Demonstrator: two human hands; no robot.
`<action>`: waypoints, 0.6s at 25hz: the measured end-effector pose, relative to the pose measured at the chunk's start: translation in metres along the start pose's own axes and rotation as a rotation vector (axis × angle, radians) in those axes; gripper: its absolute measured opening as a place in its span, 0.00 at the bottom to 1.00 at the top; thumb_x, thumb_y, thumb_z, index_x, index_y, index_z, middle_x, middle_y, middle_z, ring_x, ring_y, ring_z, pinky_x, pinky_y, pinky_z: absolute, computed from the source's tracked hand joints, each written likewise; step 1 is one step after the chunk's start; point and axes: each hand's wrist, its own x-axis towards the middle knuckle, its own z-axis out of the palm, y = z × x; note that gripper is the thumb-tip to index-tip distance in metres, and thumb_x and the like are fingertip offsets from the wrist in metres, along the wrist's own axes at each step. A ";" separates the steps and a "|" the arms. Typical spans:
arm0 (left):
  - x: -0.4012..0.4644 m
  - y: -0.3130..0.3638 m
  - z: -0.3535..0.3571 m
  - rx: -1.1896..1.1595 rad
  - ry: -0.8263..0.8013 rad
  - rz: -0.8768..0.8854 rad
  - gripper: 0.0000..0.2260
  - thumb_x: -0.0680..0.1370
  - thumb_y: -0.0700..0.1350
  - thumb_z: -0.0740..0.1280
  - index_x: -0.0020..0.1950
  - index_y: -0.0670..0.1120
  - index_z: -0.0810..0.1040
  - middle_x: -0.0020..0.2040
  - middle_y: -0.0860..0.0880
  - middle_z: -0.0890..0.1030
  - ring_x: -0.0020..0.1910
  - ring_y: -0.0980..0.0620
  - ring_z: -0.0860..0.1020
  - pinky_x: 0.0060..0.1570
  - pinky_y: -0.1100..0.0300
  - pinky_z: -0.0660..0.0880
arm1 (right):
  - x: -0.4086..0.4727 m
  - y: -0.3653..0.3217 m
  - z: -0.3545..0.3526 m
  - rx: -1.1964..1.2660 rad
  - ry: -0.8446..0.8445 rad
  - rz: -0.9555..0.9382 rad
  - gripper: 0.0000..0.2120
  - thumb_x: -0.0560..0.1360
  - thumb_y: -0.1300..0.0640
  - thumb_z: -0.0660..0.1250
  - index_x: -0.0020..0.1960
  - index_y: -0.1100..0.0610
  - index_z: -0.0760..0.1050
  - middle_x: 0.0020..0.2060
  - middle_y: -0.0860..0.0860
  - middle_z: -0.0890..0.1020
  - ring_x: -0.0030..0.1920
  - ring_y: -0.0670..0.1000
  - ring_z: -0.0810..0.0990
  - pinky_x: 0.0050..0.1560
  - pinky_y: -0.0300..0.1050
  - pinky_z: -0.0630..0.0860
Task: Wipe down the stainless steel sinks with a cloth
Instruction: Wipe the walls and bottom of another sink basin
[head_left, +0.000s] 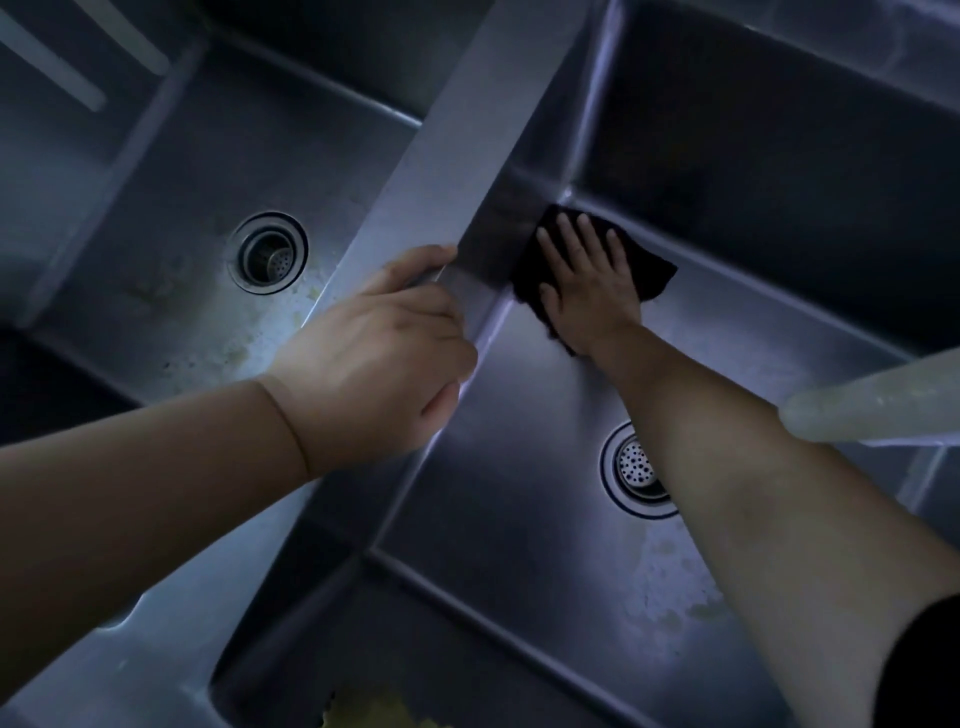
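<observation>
Two stainless steel sink basins lie side by side, split by a flat steel divider (457, 135). My right hand (587, 280) reaches down into the right basin (519, 467) and presses flat, fingers spread, on a dark cloth (652, 270) at the basin's far left corner, against the floor and the divider wall. My left hand (374, 353) grips the divider's edge, thumb on top and fingers curled over the side. The left basin (171, 171) shows stains and specks around its drain (267, 253).
The right basin's drain strainer (631, 467) is partly covered by my right forearm. A pale blurred spout-like object (878, 400) juts in from the right edge. Something yellow (374, 709) lies at the bottom edge in a lower compartment. Residue marks the right basin's near floor (675, 582).
</observation>
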 end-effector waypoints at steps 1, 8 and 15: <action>-0.001 0.000 0.001 0.002 -0.003 -0.001 0.13 0.73 0.42 0.57 0.33 0.46 0.79 0.35 0.48 0.79 0.40 0.47 0.79 0.73 0.51 0.58 | 0.006 0.001 -0.002 0.011 -0.002 0.053 0.29 0.79 0.46 0.51 0.78 0.50 0.46 0.78 0.52 0.48 0.77 0.53 0.44 0.75 0.54 0.40; -0.001 0.003 -0.002 0.040 -0.012 -0.001 0.10 0.71 0.42 0.60 0.34 0.47 0.80 0.34 0.48 0.79 0.40 0.47 0.79 0.74 0.52 0.57 | -0.031 0.017 0.007 0.042 0.013 0.192 0.29 0.79 0.45 0.51 0.78 0.50 0.48 0.77 0.54 0.50 0.77 0.56 0.46 0.75 0.56 0.41; 0.001 0.006 -0.001 0.120 0.004 0.031 0.08 0.69 0.41 0.62 0.33 0.46 0.80 0.32 0.48 0.78 0.41 0.46 0.79 0.73 0.51 0.58 | -0.138 0.095 0.016 0.154 0.072 0.469 0.33 0.76 0.42 0.45 0.77 0.55 0.53 0.76 0.58 0.56 0.75 0.60 0.53 0.74 0.57 0.47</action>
